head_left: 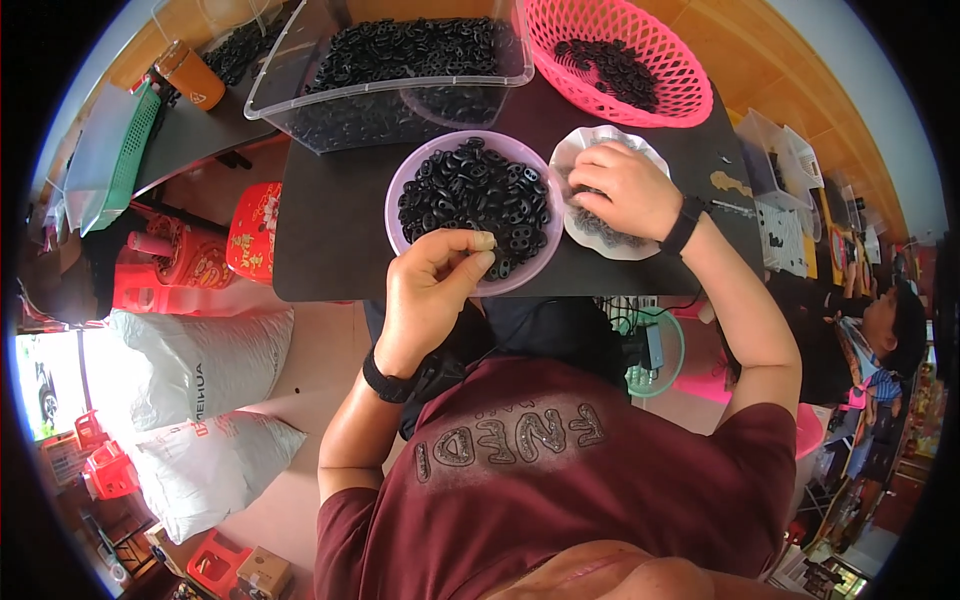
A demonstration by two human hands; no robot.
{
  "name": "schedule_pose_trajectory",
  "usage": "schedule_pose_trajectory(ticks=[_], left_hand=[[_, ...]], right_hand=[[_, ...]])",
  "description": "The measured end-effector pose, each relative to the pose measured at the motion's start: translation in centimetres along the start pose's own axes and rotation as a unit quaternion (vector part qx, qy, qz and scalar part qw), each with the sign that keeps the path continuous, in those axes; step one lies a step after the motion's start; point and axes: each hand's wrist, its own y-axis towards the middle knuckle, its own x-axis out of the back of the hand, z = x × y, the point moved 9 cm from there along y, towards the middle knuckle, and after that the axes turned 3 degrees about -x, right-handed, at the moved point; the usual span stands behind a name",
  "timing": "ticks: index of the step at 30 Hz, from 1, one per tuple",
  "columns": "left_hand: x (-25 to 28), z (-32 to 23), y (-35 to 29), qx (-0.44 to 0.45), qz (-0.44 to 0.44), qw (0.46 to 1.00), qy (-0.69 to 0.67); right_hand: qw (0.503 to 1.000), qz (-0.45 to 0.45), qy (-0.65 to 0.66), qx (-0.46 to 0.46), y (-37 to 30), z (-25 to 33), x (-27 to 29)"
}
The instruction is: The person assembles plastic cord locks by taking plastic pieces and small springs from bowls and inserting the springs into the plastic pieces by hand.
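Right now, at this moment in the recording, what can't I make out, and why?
Head view: whether the left hand pinches anything; a piece there would be too small to tell.
Head view: the middle of the white scalloped dish, covered by the right hand.
Head view: the bottom of the lilac bowl, buried under black pieces.
Head view: the far end of the clear bin, cut off by the picture's upper edge.

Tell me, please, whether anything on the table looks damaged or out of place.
One thing: a ragged tan patch near the right edge of the table. It stands out against the dark top, perhaps worn or stained; I cannot tell which.
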Motion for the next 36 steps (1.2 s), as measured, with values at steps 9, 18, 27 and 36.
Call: schedule_pose_trajectory(ticks=[9, 18, 27, 36], left_hand=[[0.0, -0.4, -0.1, 0.001, -0.014, 1.000, 0.017], [-0.7, -0.6, 0.1, 0.008, -0.008, 1.000, 0.009], [-1.4, -1.0, 0.6, 0.016, -0.020, 1.000, -0.017], [-2.5, -1.4, 1.8, 0.039, -0.003, 0.997, -0.071]], right_hand=[[0.995, 0.005, -0.016, -0.099, -3.8, -3.5, 2.5], [0.997, -0.037, 0.003, -0.072, -2.1, -2.5, 1.2], [0.992, -0.017, 0.058, -0.115, -2.6, -3.9, 1.5], [0.928, -0.123, 0.220, -0.276, -4.3, -4.1, 4.1]])
